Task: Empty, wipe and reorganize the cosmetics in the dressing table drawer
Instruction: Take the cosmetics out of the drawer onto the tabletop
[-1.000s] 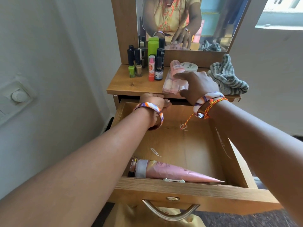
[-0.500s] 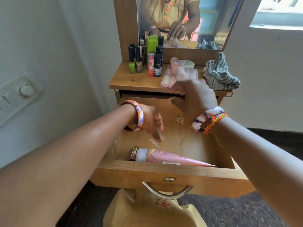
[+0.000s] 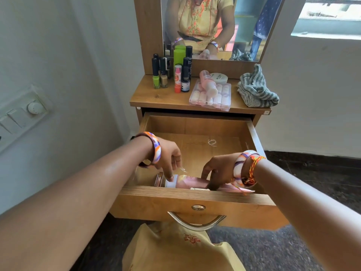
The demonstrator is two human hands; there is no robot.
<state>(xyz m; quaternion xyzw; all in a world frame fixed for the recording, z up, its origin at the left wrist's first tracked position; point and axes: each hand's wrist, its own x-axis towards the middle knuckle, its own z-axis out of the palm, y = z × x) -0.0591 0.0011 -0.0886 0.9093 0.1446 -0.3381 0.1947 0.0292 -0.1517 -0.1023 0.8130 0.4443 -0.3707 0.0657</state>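
Note:
The wooden drawer (image 3: 195,194) of the dressing table is pulled out. A pink tube (image 3: 187,182) with a white neck and a metallic cap lies along the inside of its front wall. My left hand (image 3: 168,159) reaches down with fingers apart, its fingertips resting on the tube's white neck. My right hand (image 3: 216,169) curls over the tube's middle, fingers wrapped down around it. The tube's flat end pokes out under my right wrist. A small clear scrap (image 3: 182,170) and a thin wire ring (image 3: 212,142) lie on the drawer floor.
On the tabletop (image 3: 148,94) stand nail polish bottles (image 3: 156,75), a green can (image 3: 179,57) and dark bottles. A clear case (image 3: 210,96) carries a pink bottle (image 3: 208,83), beside a white jar (image 3: 218,77) and a striped cloth (image 3: 256,89). A wall is close on the left.
Both hands have come back from the tabletop and dropped into the drawer's front. The right hand has closed over the pink tube, and the left has moved onto its cap end.

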